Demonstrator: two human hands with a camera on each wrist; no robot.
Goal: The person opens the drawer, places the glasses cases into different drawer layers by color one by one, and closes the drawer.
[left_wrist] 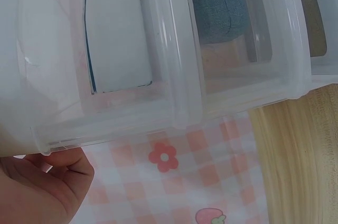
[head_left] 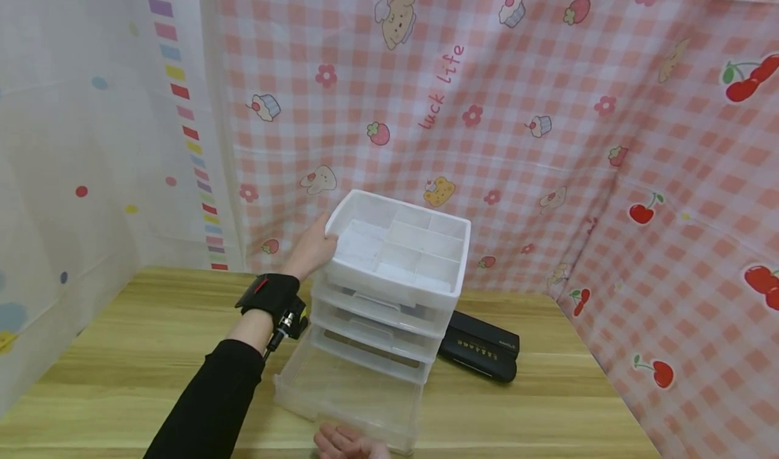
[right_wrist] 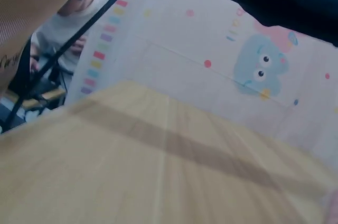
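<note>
A white plastic drawer unit (head_left: 389, 297) stands mid-table, with a divided tray (head_left: 420, 248) as its top. Its clear bottom drawer (head_left: 349, 384) is pulled far out toward me. My left hand (head_left: 315, 246) grips the upper left edge of the unit; in the left wrist view its fingers (left_wrist: 74, 174) curl against the rim. Near the front edge of the bottom drawer lies my right hand (head_left: 349, 442), fingers loosely bent and holding nothing visible. Through the clear plastic show a white flat item (left_wrist: 116, 34) with a blue edge and a blue-grey cloth-like item (left_wrist: 217, 7).
A black oblong object (head_left: 481, 347) with gold lettering lies right of the unit on the wooden table (head_left: 535, 405). Patterned curtains (head_left: 341, 107) hang behind and at both sides. Beyond the table, a seated person (right_wrist: 66, 34) appears in the right wrist view.
</note>
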